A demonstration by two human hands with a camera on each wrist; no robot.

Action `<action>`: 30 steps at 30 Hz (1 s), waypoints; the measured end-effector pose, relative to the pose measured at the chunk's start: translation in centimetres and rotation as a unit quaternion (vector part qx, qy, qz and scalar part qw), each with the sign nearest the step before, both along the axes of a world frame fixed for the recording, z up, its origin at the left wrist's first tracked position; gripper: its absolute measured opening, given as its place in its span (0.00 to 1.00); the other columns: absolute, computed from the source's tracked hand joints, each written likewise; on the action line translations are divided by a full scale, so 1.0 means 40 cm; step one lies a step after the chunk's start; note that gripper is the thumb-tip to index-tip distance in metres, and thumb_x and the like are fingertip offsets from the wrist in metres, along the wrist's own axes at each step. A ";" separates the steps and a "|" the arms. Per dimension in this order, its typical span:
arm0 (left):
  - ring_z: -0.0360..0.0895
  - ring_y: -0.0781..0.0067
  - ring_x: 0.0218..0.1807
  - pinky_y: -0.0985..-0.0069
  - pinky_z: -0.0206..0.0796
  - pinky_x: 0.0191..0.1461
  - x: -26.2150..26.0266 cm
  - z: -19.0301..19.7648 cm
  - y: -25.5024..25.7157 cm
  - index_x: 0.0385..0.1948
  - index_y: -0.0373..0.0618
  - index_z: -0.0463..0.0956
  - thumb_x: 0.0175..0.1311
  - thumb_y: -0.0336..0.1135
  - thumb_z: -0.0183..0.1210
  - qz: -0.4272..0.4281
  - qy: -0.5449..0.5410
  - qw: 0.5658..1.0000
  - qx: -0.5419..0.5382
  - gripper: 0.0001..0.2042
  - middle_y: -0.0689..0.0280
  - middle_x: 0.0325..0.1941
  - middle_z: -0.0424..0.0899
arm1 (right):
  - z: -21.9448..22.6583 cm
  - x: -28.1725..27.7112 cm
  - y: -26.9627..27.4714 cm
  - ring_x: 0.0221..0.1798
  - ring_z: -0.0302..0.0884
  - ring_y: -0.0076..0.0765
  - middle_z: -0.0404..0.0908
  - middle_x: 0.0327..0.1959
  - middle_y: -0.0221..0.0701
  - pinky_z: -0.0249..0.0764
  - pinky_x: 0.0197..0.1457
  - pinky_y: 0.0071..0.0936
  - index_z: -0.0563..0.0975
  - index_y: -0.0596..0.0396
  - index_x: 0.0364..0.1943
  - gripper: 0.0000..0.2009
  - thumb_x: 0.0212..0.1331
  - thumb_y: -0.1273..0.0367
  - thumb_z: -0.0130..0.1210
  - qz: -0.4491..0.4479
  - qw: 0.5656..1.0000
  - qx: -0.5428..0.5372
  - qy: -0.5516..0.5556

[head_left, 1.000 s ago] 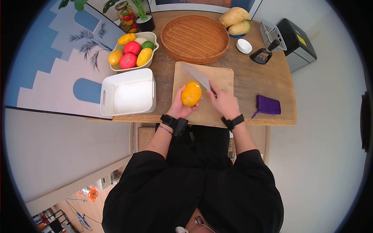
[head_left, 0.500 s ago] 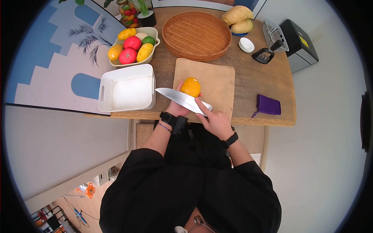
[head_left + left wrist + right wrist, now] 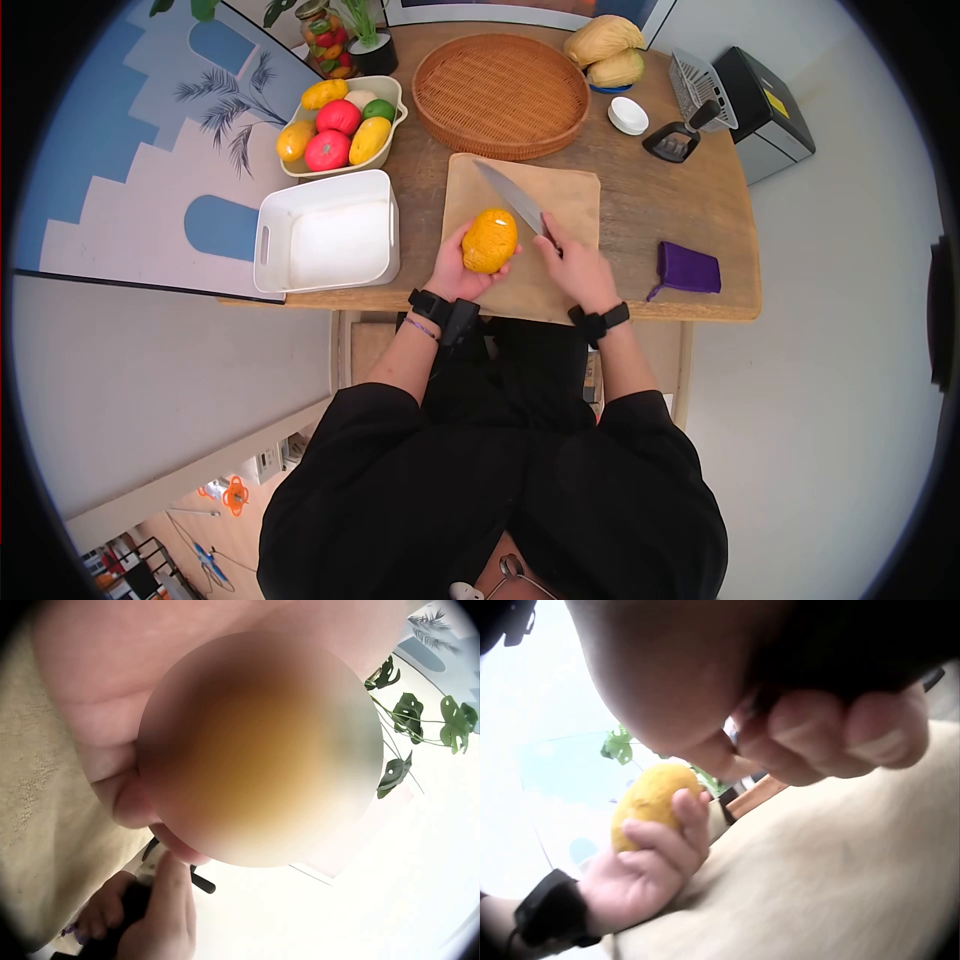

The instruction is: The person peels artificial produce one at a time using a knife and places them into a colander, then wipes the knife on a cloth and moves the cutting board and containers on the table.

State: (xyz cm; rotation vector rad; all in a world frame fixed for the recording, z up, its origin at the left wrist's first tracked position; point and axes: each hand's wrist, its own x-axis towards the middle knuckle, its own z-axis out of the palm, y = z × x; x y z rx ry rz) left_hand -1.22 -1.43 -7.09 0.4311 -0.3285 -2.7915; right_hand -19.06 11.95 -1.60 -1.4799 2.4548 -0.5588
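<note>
Our left hand [image 3: 455, 272] grips the orange fruit [image 3: 490, 240] above the cutting board [image 3: 570, 205]; our right hand [image 3: 577, 268] is wrapped around the knife [image 3: 512, 199] handle, blade pointing away.

In the left wrist view the orange fruit [image 3: 259, 750] fills the frame as a blur, its skin unreadable, and the left hand [image 3: 97, 690] behind it runs off the top edge. In the right wrist view the right hand [image 3: 795, 697] is a dark blur near the lens, hiding the knife [image 3: 515, 200] handle it grips.
</note>
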 end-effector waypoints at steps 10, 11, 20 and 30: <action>0.85 0.56 0.47 0.62 0.80 0.52 -0.019 -0.013 0.020 0.62 0.47 0.74 0.75 0.65 0.44 0.122 -0.098 0.988 0.005 0.31 0.54 0.53 0.85 | 0.055 0.072 0.087 0.26 0.84 0.52 0.85 0.24 0.38 0.80 0.31 0.44 0.67 0.22 0.75 0.29 0.69 0.51 0.57 0.107 0.991 -0.075 -0.030; 0.85 0.56 0.47 0.62 0.80 0.52 -0.021 -0.015 0.017 0.62 0.47 0.74 0.75 0.65 0.44 0.121 -0.098 0.988 0.005 0.31 0.54 0.53 0.85 | 0.049 0.082 0.096 0.22 0.82 0.51 0.82 0.21 0.37 0.79 0.28 0.43 0.66 0.21 0.75 0.30 0.69 0.51 0.58 0.133 0.988 -0.077 0.011; 0.84 0.57 0.50 0.58 0.79 0.54 -0.022 -0.037 0.003 0.60 0.47 0.75 0.75 0.63 0.48 0.053 -0.053 0.997 0.019 0.29 0.56 0.52 0.86 | 0.021 0.110 0.100 0.21 0.81 0.49 0.79 0.18 0.39 0.79 0.29 0.44 0.66 0.23 0.75 0.30 0.68 0.52 0.58 0.153 0.987 -0.029 0.048; 0.85 0.47 0.52 0.60 0.81 0.53 -0.006 -0.007 -0.001 0.68 0.44 0.68 0.80 0.60 0.41 0.003 -0.030 0.999 0.016 0.30 0.51 0.62 0.81 | 0.078 0.000 0.043 0.35 0.86 0.56 0.88 0.32 0.41 0.82 0.40 0.48 0.69 0.27 0.73 0.28 0.69 0.51 0.56 -0.078 0.996 -0.014 -0.048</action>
